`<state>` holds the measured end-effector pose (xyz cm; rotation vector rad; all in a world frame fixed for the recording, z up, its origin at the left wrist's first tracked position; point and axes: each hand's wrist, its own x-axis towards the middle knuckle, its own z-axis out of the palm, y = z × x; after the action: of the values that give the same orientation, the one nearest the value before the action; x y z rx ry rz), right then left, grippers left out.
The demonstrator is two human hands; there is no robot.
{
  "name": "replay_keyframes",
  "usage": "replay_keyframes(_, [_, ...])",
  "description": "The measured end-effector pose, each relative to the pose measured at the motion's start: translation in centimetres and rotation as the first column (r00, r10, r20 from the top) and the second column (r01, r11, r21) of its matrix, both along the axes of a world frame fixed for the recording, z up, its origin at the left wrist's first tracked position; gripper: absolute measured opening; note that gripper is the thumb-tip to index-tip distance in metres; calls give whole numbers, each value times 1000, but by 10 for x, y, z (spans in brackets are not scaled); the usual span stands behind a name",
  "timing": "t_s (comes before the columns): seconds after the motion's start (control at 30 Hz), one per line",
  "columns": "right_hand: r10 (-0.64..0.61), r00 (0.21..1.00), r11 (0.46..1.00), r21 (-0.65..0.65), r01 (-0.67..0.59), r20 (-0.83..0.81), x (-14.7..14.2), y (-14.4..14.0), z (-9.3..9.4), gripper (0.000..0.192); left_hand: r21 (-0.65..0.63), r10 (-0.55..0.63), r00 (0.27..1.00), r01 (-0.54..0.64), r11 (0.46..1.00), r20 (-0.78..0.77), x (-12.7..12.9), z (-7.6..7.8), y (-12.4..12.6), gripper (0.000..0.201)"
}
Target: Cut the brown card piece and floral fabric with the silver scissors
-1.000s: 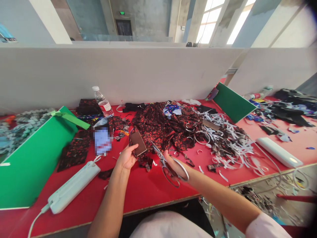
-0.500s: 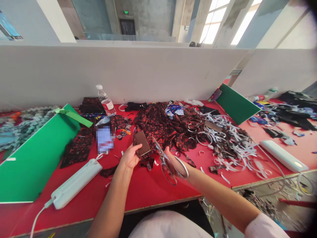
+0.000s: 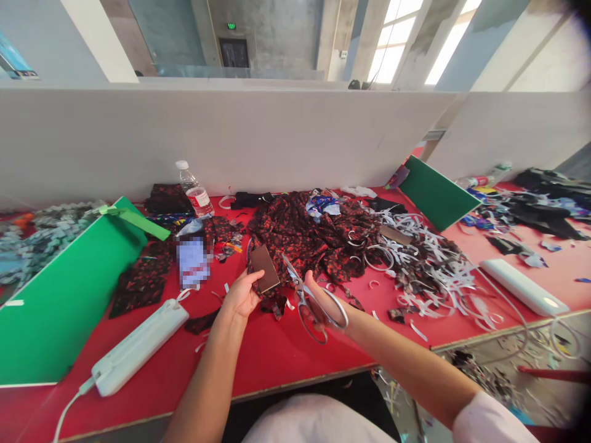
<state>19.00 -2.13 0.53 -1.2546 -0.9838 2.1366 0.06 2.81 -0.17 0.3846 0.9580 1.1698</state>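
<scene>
My left hand [image 3: 241, 294] grips a small brown rectangular card [image 3: 265, 269] together with a scrap of dark red-flowered cloth [image 3: 273, 301] that hangs under it. My right hand [image 3: 322, 301] holds silver scissors [image 3: 312, 301] by the loops, blades pointing up and left toward the card's right edge. Both hands hover above the red table [image 3: 272, 351], near its front edge. Just behind them lies a big heap of black-and-red flowered fabric [image 3: 305, 234].
A white power strip [image 3: 138, 346] lies front left beside a green board [image 3: 64, 289]. A water bottle [image 3: 194, 191] stands at the back. White strip cuttings [image 3: 429, 264] pile up on the right, near a second power strip [image 3: 524, 284] and green board [image 3: 434, 192].
The hands and scissors keep nearly the same pose; the scissor blades sit slightly closer to the card. The view has shifted a little.
</scene>
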Motion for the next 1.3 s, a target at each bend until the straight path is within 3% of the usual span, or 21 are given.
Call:
replay_keyframes(0.27, [20,1000,999,31,-20,8,-1,-1,3,69,1,-4,1000,4,1000,1,0,3,-1,35])
replay_keyframes(0.43, [-1,995,1000,15,0,100,0,-4,3,68,-5,5,1000,-5,1000,12,1,3,-1,36])
replay_keyframes(0.7, [10,1000,1000,-27,-10,-8,0,0,1,68,-6,12,999,-11,1000,35,2,1,-1,41])
replay_keyframes(1.3, [31,999,999,-8,-31,-4,2,-4,13,67,-15,27,999,-27,1000,41,-1,3,0,41])
